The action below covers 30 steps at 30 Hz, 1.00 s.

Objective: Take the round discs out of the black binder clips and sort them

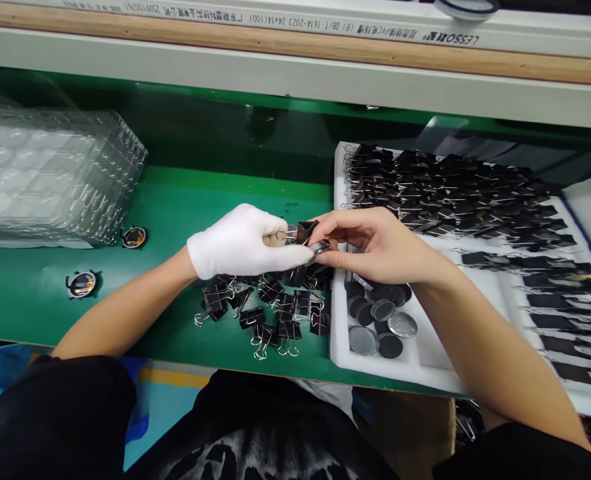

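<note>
My left hand (pixel 245 245), in a white glove, is closed around the wire-handle side of a black binder clip (pixel 305 231). The left thumb also presses against a small round grey disc (pixel 319 247). From the other side, the bare fingers of my right hand (pixel 380 245) pinch that disc, with the forefinger against the clip. Fingers partly cover how clip and disc meet. Below both hands, several loose binder clips (pixel 285 308) lie heaped on the green work surface (pixel 168 307).
A white foam tray (pixel 344 355) on the right holds loose round discs (pixel 383 310) and rows of clipped pieces (pixel 450 187). Clear plastic trays (pixel 50 177) are stacked at left. Two small round pieces with black clips (pixel 82 285) lie nearby. A ledge (pixel 275 67) crosses the back.
</note>
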Available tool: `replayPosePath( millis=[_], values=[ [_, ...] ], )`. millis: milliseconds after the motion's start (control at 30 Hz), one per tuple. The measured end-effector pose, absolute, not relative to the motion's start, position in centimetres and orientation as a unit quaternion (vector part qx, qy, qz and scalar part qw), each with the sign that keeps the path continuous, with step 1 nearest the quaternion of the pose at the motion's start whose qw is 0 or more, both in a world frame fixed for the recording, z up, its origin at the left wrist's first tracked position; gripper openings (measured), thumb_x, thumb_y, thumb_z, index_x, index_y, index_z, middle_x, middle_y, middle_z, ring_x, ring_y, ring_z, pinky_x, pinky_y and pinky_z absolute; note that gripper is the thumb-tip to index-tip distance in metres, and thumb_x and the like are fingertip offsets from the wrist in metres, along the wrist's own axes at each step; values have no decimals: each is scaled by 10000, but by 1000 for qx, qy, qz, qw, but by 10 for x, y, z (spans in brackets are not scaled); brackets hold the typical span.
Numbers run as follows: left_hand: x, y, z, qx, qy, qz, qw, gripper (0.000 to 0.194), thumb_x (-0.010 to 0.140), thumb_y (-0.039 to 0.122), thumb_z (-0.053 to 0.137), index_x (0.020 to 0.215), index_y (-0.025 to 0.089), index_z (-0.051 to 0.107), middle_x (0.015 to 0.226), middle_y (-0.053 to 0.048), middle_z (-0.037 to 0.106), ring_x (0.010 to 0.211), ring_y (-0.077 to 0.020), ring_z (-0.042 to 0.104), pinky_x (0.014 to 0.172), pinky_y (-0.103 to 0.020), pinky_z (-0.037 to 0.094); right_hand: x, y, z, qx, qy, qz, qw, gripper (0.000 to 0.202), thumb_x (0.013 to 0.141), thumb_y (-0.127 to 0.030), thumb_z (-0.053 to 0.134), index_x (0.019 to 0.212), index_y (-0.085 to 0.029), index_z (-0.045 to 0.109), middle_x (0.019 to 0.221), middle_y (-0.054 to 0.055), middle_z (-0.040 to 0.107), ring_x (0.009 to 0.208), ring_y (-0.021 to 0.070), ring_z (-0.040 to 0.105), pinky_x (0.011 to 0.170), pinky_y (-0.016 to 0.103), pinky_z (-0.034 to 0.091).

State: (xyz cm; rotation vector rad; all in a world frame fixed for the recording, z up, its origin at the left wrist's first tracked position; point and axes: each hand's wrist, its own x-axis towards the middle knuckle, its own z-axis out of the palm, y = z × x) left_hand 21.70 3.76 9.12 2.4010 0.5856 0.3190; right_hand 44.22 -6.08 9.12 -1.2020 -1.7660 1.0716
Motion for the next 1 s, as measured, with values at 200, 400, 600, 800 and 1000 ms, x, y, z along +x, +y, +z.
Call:
replayPosePath(
  millis=[200, 400, 600, 800, 1000],
  values=[
    [216, 42, 88, 926, 235, 152, 252, 437, 883, 490, 551, 581, 221, 385, 489, 61, 329, 491, -88, 280, 519, -293, 242, 451, -58, 97, -478, -681, 387, 397, 173, 860, -352, 846, 982, -243, 789, 1158, 74, 750, 946, 203, 699, 744, 308, 593],
    [214, 40, 88, 929, 219, 144, 262, 398, 933, 414, 529, 604, 213, 429, 503, 63, 341, 492, -86, 297, 527, -284, 254, 468, -51, 99, -543, -651, 371, 379, 249, 861, -421, 845, 1052, -262, 826, 999, 33, 781, 792, 186, 699, 721, 340, 598],
    [218, 32, 73, 943, 140, 175, 246, 446, 952, 356, 554, 604, 220, 310, 530, 71, 256, 494, -84, 218, 510, -286, 209, 471, -52, 96, -531, -680, 364, 349, 234, 815, -387, 867, 1007, -254, 849, 962, 40, 803, 854, 221, 734, 779, 365, 628],
    [219, 33, 71, 948, 137, 156, 242, 479, 969, 411, 566, 597, 226, 327, 511, 73, 269, 482, -92, 259, 522, -289, 229, 465, -54, 98, -534, -682, 372, 333, 206, 805, -385, 874, 970, -264, 850, 949, 37, 804, 875, 234, 729, 779, 371, 621],
    [215, 46, 90, 947, 206, 116, 216, 451, 1057, 467, 366, 890, 203, 691, 703, -11, 646, 615, -154, 573, 623, -285, 375, 467, -48, 90, -556, -581, 352, 480, 289, 764, -448, 927, 946, -266, 795, 980, 19, 785, 933, 227, 743, 846, 381, 632]
  ],
)
